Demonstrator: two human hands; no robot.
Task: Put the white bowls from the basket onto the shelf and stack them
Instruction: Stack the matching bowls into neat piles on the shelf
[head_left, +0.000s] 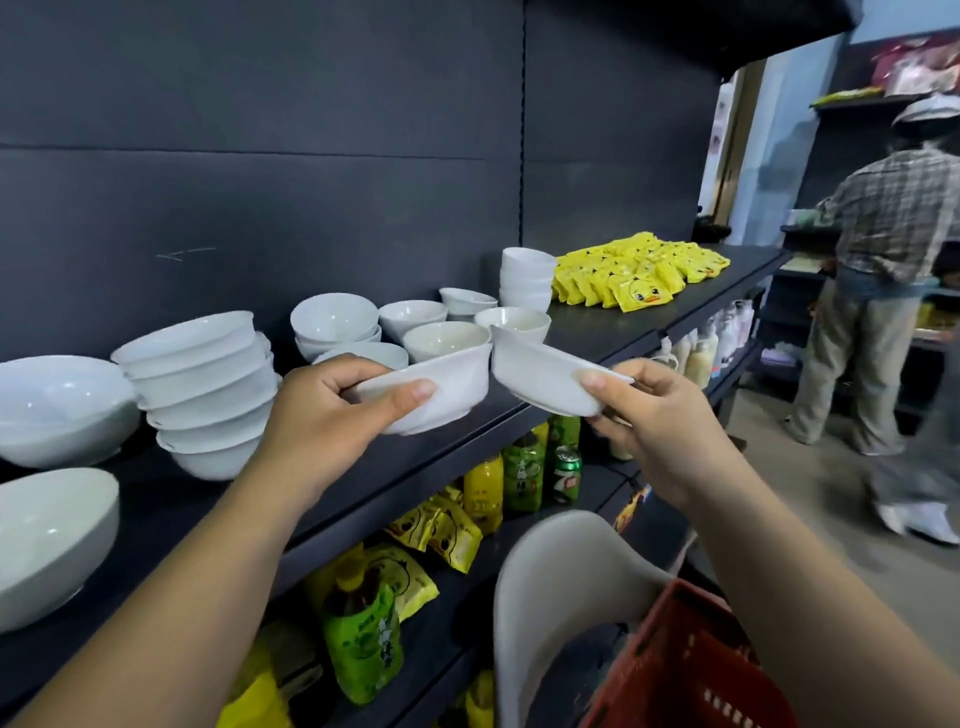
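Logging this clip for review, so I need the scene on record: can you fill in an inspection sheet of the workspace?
Surface: dark shelf, holding bowls and packets.
Job's things: left-hand bowl and right-hand bowl held at the shelf front; bowl stack and other bowls on the shelf; red basket lower right.
Clutter: yellow packets on the shelf; bottles on the tier below.
Grippers: left hand grips its bowl's rim; right hand pinches its bowl's rim.
Cables: nothing seen.
Surroundings: another person at far shelves.

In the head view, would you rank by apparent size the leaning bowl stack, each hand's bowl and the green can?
1. leaning bowl stack
2. bowl in the left hand, bowl in the right hand: alike, unranked
3. green can, though farther away
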